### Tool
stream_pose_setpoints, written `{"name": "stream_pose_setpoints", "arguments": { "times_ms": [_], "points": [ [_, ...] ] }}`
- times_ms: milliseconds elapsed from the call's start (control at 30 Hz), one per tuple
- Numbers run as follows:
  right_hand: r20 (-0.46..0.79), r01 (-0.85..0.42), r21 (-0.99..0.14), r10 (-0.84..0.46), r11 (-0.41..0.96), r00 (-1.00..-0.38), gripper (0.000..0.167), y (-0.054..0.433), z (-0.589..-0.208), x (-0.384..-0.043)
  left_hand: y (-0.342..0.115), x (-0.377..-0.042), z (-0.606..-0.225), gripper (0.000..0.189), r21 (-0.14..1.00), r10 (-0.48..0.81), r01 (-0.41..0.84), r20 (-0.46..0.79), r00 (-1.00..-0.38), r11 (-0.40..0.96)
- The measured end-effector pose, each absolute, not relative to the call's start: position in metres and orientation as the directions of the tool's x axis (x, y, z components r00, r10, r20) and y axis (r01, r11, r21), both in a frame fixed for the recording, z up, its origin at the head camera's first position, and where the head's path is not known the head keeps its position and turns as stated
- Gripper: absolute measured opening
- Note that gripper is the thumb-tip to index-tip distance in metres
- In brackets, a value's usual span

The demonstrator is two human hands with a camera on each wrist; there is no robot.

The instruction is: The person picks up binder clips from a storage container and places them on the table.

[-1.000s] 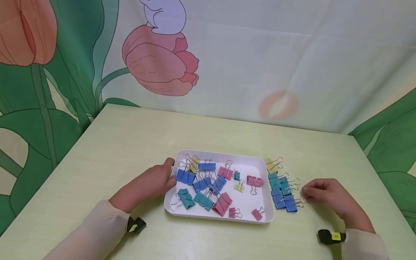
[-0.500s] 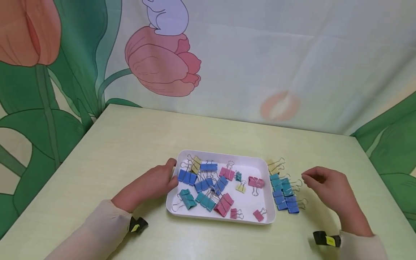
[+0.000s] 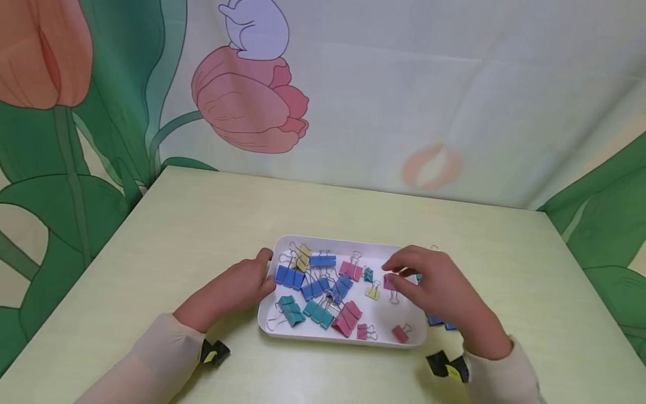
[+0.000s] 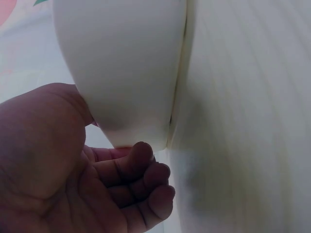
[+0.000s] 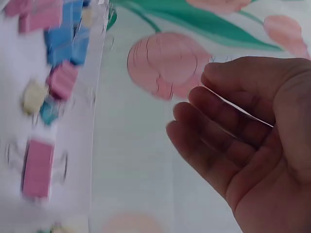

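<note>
On my head feed, my right hand (image 3: 438,283) hangs over the tray's 3 o'clock end, its fingers loosely bent, a gap between thumb and forefinger. The nearest pink binder clip (image 3: 389,282) lies at 9 o'clock from that hand, just past the fingertips; the right wrist feed shows the two apart. At 7 o'clock from the hand is a small pink clip (image 3: 401,333); at 9 o'clock, farther out, a small teal clip (image 3: 368,274) and a small yellow clip (image 3: 372,290). Blue clips (image 3: 450,326) sit on the table at 6 o'clock, outside the tray, partly hidden by my hand. My left hand (image 3: 239,286) pinches the white tray (image 3: 375,317) at its 9 o'clock end, thumb over the rim. Blue, teal, yellow and pink clips crowd that half. A tulip-print cloth (image 3: 353,112) stands at 12 o'clock.
</note>
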State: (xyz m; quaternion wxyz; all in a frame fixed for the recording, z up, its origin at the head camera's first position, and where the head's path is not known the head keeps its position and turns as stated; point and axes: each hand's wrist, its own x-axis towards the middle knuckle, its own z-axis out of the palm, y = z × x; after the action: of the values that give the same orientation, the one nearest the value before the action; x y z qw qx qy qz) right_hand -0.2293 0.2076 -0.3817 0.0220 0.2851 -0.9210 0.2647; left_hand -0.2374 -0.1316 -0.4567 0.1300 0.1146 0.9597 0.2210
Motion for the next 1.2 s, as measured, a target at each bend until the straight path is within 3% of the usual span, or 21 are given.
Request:
{"name": "stream_pose_setpoints", "arguments": {
  "times_ms": [233,533,967,1200],
  "points": [
    [0.196,-0.644,-0.419,-0.629,0.640,-0.752,0.016,0.161,-0.386,-0.230,-0.131,-0.237,-0.455,0.051,0.463,0.273,0.150,-0.210,-0.939,0.874],
    [-0.053,-0.556,-0.369,-0.614,0.745,-0.788,0.023,0.123,-0.395,-0.230,-0.131,-0.240,-0.454,0.050,0.450,0.278,0.167,-0.192,-0.941,0.877],
    [-0.175,-0.578,-0.291,-0.637,0.762,-0.751,0.026,0.099,-0.418,-0.227,-0.131,-0.239,-0.455,0.051,0.453,0.262,0.136,-0.228,-0.938,0.881],
    [-0.133,-0.646,-0.296,-0.700,0.703,-0.701,0.023,0.096,-0.421,-0.225,-0.132,-0.239,-0.457,0.052,0.450,0.254,0.131,-0.224,-0.941,0.884]
  ]
}}
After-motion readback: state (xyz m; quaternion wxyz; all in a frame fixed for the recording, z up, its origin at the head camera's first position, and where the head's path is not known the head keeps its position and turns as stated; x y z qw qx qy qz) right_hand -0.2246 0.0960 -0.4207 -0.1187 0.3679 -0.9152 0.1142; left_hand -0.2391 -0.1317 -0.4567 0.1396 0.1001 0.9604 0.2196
